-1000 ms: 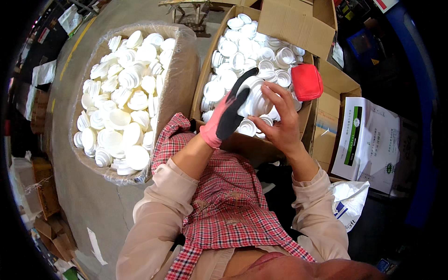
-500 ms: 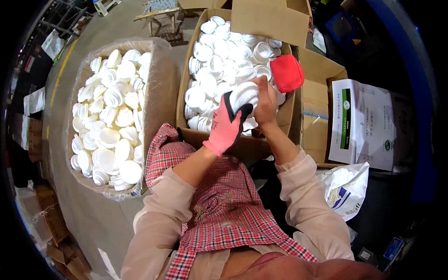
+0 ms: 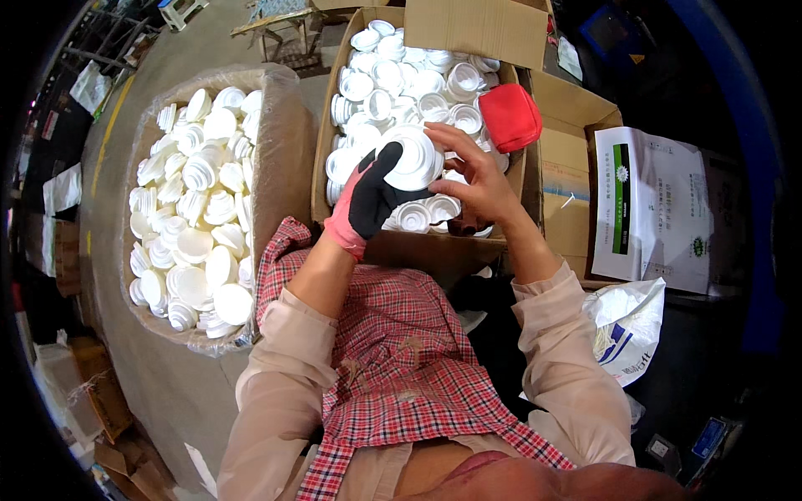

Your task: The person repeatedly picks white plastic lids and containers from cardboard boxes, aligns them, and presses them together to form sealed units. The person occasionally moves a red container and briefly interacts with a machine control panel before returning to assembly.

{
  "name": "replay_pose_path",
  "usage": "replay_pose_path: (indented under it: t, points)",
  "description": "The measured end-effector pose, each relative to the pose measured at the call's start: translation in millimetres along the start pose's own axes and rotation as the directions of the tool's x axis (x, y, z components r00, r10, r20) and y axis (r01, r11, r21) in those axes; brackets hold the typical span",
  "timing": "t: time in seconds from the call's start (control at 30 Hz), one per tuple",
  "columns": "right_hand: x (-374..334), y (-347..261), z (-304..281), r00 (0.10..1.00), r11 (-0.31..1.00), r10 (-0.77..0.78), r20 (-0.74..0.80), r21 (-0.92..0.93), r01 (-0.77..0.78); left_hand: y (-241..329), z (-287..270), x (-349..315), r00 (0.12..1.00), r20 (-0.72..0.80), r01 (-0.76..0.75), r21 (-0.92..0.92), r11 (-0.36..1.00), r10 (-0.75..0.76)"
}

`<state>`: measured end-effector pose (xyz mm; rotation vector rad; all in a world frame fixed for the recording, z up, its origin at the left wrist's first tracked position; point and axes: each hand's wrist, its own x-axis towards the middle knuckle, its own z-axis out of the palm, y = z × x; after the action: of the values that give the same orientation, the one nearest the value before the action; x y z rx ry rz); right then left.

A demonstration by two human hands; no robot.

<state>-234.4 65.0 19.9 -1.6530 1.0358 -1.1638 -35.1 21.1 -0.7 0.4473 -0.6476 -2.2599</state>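
In my left hand [image 3: 368,197], gloved in pink and black, is a white ribbed round plastic piece [image 3: 408,159], its broad stepped face turned up. The glove's thumb lies over its left edge and the fingers support it underneath. My bare right hand [image 3: 478,179] is at the piece's right side, fingers and thumb spread apart, with the fingertips at the rim. Both hands are above the near part of a cardboard box [image 3: 320,167] heaped with similar white pieces [image 3: 388,75].
To the left stands a plastic-lined box [image 3: 288,150] full of white ribbed pieces. A red pouch [image 3: 510,118] sits at the filled box's right edge. Farther right are an open carton [image 3: 568,108], a white printed carton [image 3: 660,209] and a white plastic bag [image 3: 628,330].
The white piece has turned so its broad face shows. My left hand has shifted left and rolled under it, and my right hand's fingers have spread from their closer hold.
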Motion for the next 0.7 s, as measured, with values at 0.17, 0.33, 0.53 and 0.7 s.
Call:
replay_pose_path:
  t: [0.17, 0.33, 0.53, 0.7]
  points:
    - [-3, -16, 3, 0.998, 0.955, -0.069, -0.014, -0.289, 0.062, 8, 8, -5, 0.997, -0.073, 0.018, 0.018, 1.000, -0.017]
    - [-8, -18, 12, 0.977, 0.877, -0.203, 0.060, -0.432, 0.208, 10, 12, -18, 0.988, -0.145, 0.056, 0.071, 0.996, -0.045]
    - [-12, -39, 24, 0.970, 0.871, -0.237, 0.046, -0.434, 0.233, 7, 12, -28, 0.996, -0.092, 0.011, 0.085, 0.996, -0.003]
    - [-7, -26, 29, 0.980, 0.907, -0.198, 0.031, -0.372, 0.195, -4, -1, -26, 0.995, -0.101, -0.016, 0.085, 0.996, 0.024]
